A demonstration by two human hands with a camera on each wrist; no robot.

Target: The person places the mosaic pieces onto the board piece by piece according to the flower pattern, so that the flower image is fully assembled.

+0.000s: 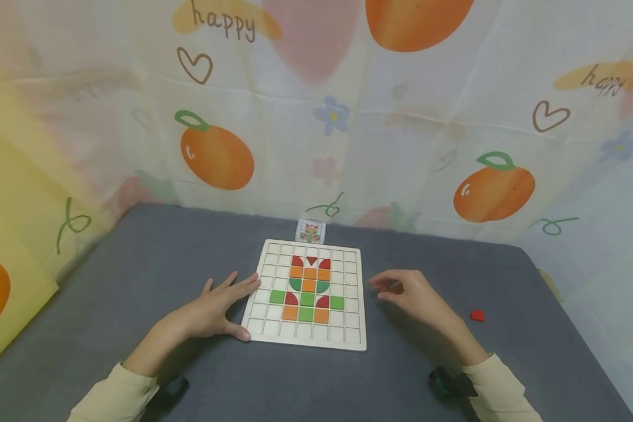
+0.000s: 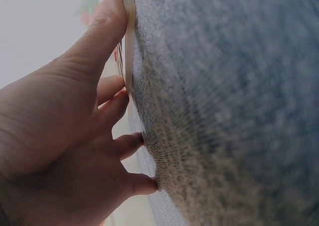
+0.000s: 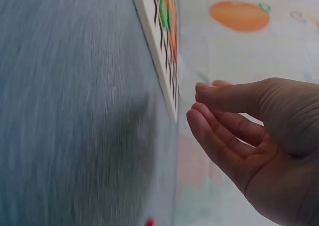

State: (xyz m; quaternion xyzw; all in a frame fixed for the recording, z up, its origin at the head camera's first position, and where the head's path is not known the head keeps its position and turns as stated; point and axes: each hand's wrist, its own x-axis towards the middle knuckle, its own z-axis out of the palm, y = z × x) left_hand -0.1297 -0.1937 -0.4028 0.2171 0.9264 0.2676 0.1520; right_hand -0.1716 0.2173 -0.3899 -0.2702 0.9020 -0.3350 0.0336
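Note:
A white wooden grid board [image 1: 350, 272] lies on the table with a pattern of pieces set in it. Orange squares [image 1: 309, 274], light green squares [image 1: 306, 315], dark green rounded pieces [image 1: 322, 286] and red pieces [image 1: 323, 301] form the pattern. My left hand [image 1: 206, 313] rests at the board's left side, fingers spread, with thumb and fingertips touching its edge. To the right of the board hovers my right hand [image 1: 414, 296], its fingers loosely bent. No piece shows between its thumb and fingers in the right wrist view.
A small pattern card [image 1: 310, 231] lies just behind the board. One loose red piece [image 1: 477, 316] is on the grey table [image 1: 211, 375], right of my right forearm. A printed cloth [image 1: 274, 129] hangs behind the table.

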